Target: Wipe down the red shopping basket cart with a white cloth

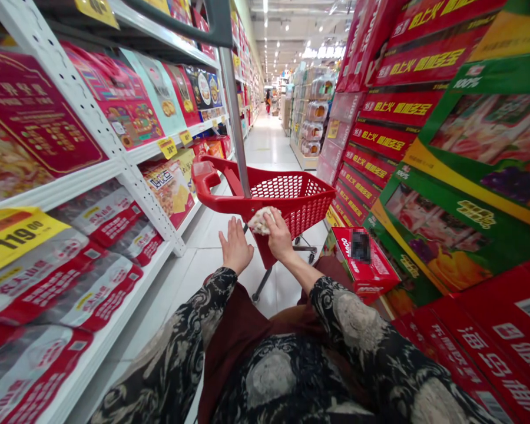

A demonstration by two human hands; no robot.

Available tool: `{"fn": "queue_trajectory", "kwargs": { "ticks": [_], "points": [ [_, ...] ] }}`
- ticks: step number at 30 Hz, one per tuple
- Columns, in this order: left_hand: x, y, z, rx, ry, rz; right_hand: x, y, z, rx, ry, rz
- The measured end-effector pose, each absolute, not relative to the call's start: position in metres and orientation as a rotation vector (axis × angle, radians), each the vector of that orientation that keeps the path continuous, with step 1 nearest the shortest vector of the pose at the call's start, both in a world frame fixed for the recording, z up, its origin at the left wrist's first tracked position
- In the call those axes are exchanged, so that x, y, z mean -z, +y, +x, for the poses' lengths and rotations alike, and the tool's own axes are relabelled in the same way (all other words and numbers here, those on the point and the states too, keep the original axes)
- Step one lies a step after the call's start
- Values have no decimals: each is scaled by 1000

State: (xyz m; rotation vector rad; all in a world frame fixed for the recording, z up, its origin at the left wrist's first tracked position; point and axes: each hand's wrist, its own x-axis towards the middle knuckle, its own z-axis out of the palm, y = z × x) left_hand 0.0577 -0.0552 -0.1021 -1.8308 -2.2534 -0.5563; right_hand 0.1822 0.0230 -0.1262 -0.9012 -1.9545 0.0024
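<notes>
A red plastic shopping cart (300, 197) stands in the aisle just ahead of me, with a grey metal handle post (235, 118) rising from it. My right hand (279, 237) presses a crumpled whitish cloth (260, 221) against the cart's near rim, fingers closed on the cloth. My left hand (235, 247) is held flat with fingers stretched out, just below the rim, holding nothing. Both arms wear dark patterned sleeves.
White shelves (115, 165) of red boxed goods with yellow price tags line the left. Stacked red and green cartons (424, 147) crowd the right, and one red box (364, 262) sits on the floor by the cart. The tiled aisle (267, 141) runs ahead; a person stands far off.
</notes>
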Motion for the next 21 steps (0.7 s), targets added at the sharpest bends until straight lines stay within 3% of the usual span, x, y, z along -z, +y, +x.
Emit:
{"fn": "queue_trajectory", "kwargs": {
  "ticks": [5,15,21],
  "points": [
    [87,-50,58,661,-2263,-1805,94,29,165,1,-1906,-825],
    [118,-62,80,476,-2256,-1944,177,21,187,7,-2059,-871],
    [115,-60,65,494,-2294,-1863,157,24,188,-37,-1950,-845]
  ]
}}
